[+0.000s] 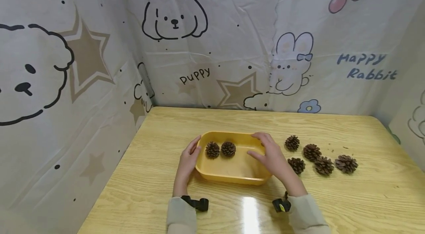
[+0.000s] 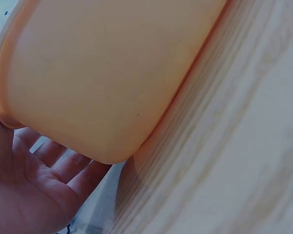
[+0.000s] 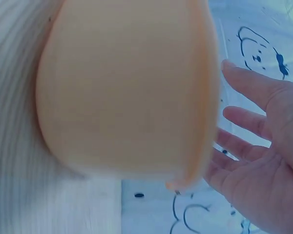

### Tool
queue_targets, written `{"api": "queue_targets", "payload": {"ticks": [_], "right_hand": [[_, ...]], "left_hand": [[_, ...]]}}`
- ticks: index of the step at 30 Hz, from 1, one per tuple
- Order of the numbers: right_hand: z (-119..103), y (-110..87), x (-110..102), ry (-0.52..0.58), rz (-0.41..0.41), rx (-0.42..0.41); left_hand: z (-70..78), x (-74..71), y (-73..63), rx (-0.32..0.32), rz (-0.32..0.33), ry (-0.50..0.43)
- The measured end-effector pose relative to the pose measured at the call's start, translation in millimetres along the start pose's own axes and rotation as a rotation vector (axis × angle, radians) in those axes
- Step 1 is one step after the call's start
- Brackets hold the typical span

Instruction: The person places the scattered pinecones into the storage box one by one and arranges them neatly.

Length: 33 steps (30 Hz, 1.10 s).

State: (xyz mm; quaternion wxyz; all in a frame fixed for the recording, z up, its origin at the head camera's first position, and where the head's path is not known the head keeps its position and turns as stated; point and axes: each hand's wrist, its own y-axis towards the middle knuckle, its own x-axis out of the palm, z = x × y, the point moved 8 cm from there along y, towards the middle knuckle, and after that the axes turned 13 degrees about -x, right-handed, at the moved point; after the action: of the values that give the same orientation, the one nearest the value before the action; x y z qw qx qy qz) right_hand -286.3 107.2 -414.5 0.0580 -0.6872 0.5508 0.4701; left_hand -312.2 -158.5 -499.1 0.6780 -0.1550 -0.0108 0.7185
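Note:
A yellow plastic basin (image 1: 229, 179) sits on the table with two pine cones (image 1: 212, 150) lying at the left of its floor. My left hand (image 1: 188, 160) grips the basin's left end, thumb at the rim; in the left wrist view its fingers (image 2: 83, 178) pass partly behind the wall. At the right end is my right hand (image 1: 273, 156), its thumb stretched over the inside and its other fingers at the far right rim. The right wrist view shows these fingers (image 3: 246, 119) spread and relaxed beside the rim, some tips hidden behind it.
Several loose pine cones (image 1: 312, 152) lie on the wooden table (image 1: 372, 197) to the right of the basin, one close to my right wrist. A printed cloth (image 1: 232, 42) hangs behind the table and along its left side.

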Motion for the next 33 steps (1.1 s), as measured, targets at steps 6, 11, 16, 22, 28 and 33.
{"api": "queue_targets", "payload": {"ticks": [6, 11, 16, 22, 28, 33], "right_hand": [[9, -11.0, -23, 0.007, 0.045, 0.050], [22, -22.1, -40, 0.013, 0.077, 0.093], [37, -37.3, -58, -0.025, 0.114, 0.138], [51, -53.2, -76, -0.041, 0.130, 0.194], [68, -70.5, -96, -0.100, 0.170, 0.250], [85, -87.1, -111, -0.133, 0.219, 0.297]], "left_hand": [[-0.1, -1.1, -0.1, -0.013, 0.008, 0.000], [0.1, -1.1, 0.7, -0.010, 0.005, -0.012], [0.4, 0.2, 2.0, 0.022, 0.001, -0.016], [-1.3, -0.4, 1.8, 0.023, 0.005, -0.012], [0.0, -0.5, 0.6, 0.023, 0.000, -0.010], [-0.5, -0.7, 0.5, 0.021, -0.001, -0.013]]}}
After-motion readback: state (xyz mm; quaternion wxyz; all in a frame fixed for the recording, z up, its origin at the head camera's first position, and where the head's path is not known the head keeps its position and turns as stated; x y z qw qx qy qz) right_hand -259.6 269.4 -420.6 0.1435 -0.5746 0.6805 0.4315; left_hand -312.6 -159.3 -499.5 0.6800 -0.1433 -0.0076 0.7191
